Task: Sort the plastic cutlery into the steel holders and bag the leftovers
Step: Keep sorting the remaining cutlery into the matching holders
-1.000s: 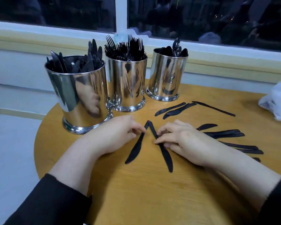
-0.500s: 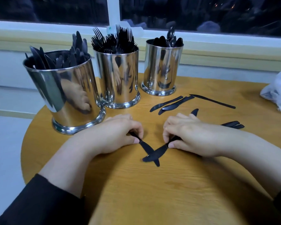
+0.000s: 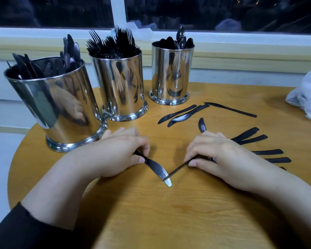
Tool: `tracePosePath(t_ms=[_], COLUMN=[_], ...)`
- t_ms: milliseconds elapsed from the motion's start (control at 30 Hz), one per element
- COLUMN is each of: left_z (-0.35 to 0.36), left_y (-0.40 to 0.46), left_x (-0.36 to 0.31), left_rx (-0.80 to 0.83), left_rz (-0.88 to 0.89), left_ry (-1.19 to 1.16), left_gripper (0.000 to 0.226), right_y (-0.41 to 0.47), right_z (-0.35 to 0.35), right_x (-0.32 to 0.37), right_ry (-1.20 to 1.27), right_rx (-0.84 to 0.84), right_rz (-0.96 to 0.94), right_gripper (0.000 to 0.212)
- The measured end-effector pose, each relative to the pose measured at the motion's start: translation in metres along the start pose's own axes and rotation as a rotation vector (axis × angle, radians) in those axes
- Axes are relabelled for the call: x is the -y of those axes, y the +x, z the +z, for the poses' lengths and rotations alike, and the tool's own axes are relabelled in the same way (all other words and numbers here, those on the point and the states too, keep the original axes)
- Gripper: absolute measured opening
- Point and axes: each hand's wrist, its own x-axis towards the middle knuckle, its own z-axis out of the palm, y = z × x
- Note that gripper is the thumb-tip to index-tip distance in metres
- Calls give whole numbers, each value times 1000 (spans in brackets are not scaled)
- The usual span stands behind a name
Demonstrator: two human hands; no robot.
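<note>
left hand (image 3: 113, 155) pinches a black knife (image 3: 155, 168) by the handle, blade flat on the table (image 3: 169, 221) near its middle. right hand (image 3: 221, 159) fingers curled round a second knife (image 3: 180, 167), tip touching the first blade. three steel holders along the far left edge: knives (image 3: 57, 108), forks (image 3: 120, 90), spoons (image 3: 171, 74). loose knives (image 3: 183, 115) lie behind and right of the right hand. white bag (image 3: 307, 96) at the right edge.
</note>
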Motion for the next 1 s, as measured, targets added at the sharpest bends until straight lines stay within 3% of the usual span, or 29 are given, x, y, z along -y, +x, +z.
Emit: tracePosePath(t_ms=[400,500,733,833,1000], left_z=[1,4,3,12,17], left_y=[4,10,29,42,54], left_x=[-21,-29,-90,-119,-142], left_rx=[-31,-140,-562,-518,-460], left_rz=[82,130,112,42,48], left_ry=[89,-48,-1012,-1196,-1196], left_gripper=[14,12,9,25,30], right_y=[-24,-26,-25,-25,-26], right_z=[-16,-18,-21,-20,-20], right_x=[-11,-19,-17,-16,-14], right_ry=[788,901,923,838,725], right_rx=[-607,-646,-623,-562,-440], right_rz=[472,547,507,500,453], right_gripper=[2,7,6,8,9])
